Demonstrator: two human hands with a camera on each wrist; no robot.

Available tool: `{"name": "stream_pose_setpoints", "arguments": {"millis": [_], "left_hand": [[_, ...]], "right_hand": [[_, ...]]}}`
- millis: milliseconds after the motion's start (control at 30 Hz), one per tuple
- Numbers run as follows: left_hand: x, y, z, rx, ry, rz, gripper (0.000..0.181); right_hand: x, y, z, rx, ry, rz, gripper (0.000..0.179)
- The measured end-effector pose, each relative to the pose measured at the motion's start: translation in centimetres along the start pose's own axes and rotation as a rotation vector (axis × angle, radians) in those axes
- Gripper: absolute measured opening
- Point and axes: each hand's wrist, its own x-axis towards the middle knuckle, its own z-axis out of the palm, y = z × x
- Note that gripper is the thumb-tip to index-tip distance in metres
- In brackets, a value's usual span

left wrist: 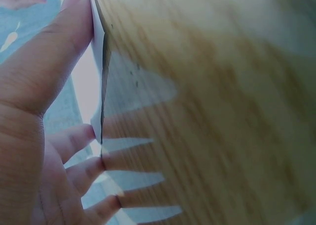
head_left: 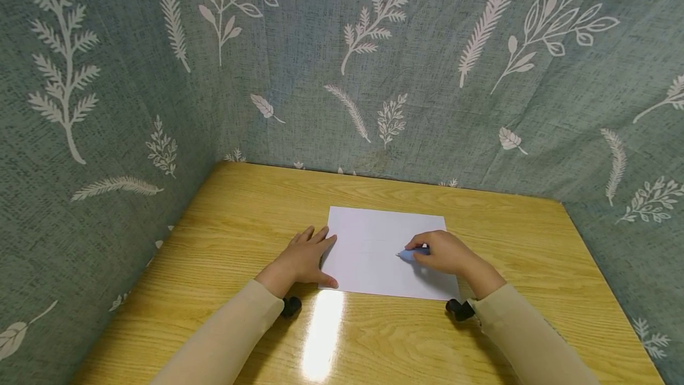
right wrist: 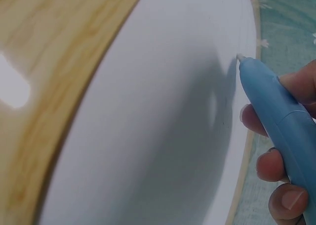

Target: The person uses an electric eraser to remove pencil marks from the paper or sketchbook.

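- Over the right half of the white sheet [head_left: 363,224], the blue pen [head_left: 414,253] sits in the right hand [head_left: 446,252], its fingers curled and clamped on the barrel.
- From those fingers the tip juts leftward, toward the left hand [head_left: 306,259]; the long axis runs roughly along the sheet's long side.
- In the right wrist view, the tip reaches its own shadow at the paper; whether it touches or sits just above, I cannot tell for certain.
- Faint lines lie left of the tip, between the two hands.
- The left hand, well apart from the pen, has its fingers spread at the sheet's left edge, thumb on the near left corner.
- Beneath everything is the wood-grained bench [head_left: 256,212].
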Motion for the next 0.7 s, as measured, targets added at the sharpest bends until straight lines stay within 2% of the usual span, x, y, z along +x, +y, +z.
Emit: {"name": "stream_pose_setpoints", "arguments": {"millis": [700], "left_hand": [[-0.08, 0.23, -0.16, 0.004, -0.009, 0.000, 0.108]], "right_hand": [[0.03, -0.51, -0.24, 0.001, 0.000, -0.001, 0.020]]}}
